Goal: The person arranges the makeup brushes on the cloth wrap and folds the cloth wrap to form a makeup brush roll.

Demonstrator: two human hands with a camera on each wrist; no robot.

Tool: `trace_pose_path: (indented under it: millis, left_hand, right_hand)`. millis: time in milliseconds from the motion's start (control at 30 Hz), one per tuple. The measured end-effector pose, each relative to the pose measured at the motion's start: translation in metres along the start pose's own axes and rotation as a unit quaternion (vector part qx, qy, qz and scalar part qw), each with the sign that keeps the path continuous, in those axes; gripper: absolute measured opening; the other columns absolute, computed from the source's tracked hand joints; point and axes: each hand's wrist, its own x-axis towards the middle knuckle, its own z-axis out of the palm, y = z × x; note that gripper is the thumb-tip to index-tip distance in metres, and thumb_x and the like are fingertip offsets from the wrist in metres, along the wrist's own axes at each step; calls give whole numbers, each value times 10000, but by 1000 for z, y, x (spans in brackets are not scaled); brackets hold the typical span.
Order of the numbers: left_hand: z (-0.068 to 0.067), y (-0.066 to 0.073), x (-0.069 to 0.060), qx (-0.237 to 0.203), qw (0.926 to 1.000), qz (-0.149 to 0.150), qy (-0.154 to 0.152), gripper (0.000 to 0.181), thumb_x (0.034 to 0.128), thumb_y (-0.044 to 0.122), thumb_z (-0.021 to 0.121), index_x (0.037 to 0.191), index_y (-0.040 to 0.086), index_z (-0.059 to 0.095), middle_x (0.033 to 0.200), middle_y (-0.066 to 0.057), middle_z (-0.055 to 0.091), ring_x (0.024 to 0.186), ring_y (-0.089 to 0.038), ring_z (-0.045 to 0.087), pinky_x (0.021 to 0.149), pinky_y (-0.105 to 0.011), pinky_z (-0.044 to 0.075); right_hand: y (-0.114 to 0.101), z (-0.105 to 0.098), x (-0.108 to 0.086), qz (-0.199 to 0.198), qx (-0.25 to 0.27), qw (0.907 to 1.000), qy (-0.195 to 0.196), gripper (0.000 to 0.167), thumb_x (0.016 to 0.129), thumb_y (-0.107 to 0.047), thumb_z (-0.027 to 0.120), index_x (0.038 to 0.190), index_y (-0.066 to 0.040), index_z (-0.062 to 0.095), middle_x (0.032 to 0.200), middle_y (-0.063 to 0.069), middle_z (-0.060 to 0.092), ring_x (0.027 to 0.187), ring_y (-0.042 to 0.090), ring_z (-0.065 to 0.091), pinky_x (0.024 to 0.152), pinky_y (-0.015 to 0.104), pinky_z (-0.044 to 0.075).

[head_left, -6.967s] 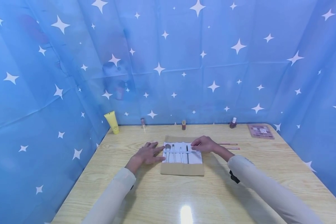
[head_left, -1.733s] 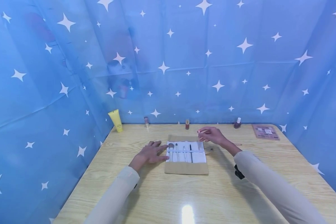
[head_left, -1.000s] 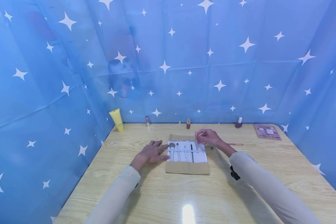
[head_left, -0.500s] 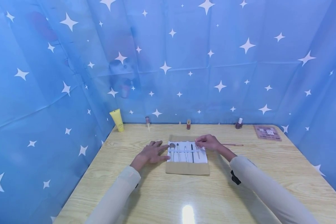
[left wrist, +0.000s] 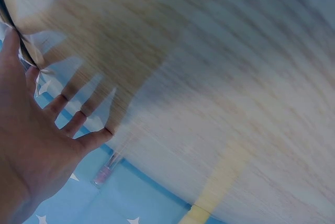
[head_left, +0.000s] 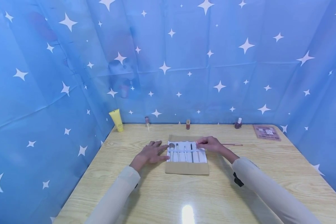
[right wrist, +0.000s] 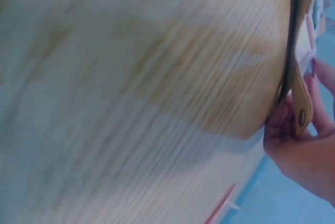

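Note:
A tan makeup brush roll (head_left: pixel 187 168) lies unrolled on the table, with a white inside and a pale elastic band across it. Several brushes sit under the band, among them a fluffy brush (head_left: pixel 172 149) at the left and a dark slim one (head_left: pixel 192 155). My left hand (head_left: pixel 150 153) rests, fingers spread, at the roll's left edge. At the right end, my right hand (head_left: pixel 210 145) pinches the top of a slim pink makeup brush (head_left: pixel 198 156) whose lower part lies along the white lining. In the right wrist view, a tan strap (right wrist: pixel 301 101) with a snap hangs by my curled fingers.
One loose pink brush (head_left: pixel 233 144) lies right of the roll. Along the back stand a yellow tube (head_left: pixel 116 120), a lip gloss tube (head_left: pixel 147 121), a small dark red bottle (head_left: pixel 188 124) and a nail polish bottle (head_left: pixel 238 123). An eyeshadow palette (head_left: pixel 267 133) lies back right.
Two brushes lay loose at the right seven seconds ago; now one does. My right hand has lowered the other, held upright earlier, into the roll's right end. My left hand stays at the roll.

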Motion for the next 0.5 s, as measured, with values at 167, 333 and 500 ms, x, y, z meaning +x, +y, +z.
trace_pose_path:
  millis: [167, 333, 500]
  left_hand:
    - [0, 0, 0, 19, 10000, -20, 4, 740, 1000, 721, 453, 1632, 353, 341, 1710, -94, 242, 1549, -402, 228, 1163, -659, 310]
    - [-1, 0, 0, -10, 10000, -33, -5, 735, 1002, 711, 465, 1632, 354, 340, 1712, -97, 236, 1551, -402, 221, 1168, -661, 301]
    - [-2, 1, -1, 27, 10000, -45, -19, 735, 1004, 709, 461, 1633, 349, 340, 1713, -103, 232, 1552, -406, 218, 1167, -663, 301]
  right_hand:
    - [1, -1, -6, -110, 175, 9997, -118, 226, 997, -161, 712, 1121, 16, 779, 1090, 138, 749, 861, 126, 605, 701, 254, 459]
    - [1, -2, -10, -232, 323, 9990, -218, 235, 1008, -142, 692, 1127, 44, 769, 1111, 178, 755, 856, 108, 623, 680, 240, 454]
    - [1, -4, -14, -456, 302, 9978, -381, 215, 1021, -133, 672, 1098, 35, 782, 1109, 175, 767, 899, 152, 690, 702, 236, 467]
